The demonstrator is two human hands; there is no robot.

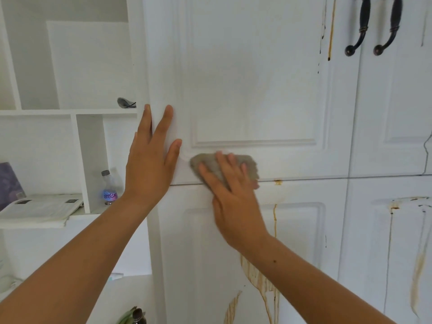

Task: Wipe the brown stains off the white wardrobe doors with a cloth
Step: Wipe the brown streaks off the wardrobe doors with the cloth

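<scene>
My right hand (231, 195) presses a grey-brown cloth (247, 163) flat against the bottom rail of the upper left white wardrobe door (252, 78), fingers straight over it. My left hand (149, 160) lies flat with spread fingers on that door's left edge. Brown drip stains (330, 31) run down the door's right side. More brown streaks (264, 279) mark the lower left door, partly behind my right forearm. The lower right door carries further brown runs (418, 265).
Two dark metal handles (374, 26) hang at the top right. White open shelves (70, 112) stand to the left, holding a plastic bottle (109, 188), folded newspapers (42, 208) and a small grey object (126, 102). Something green and dark (134, 316) shows at the bottom edge.
</scene>
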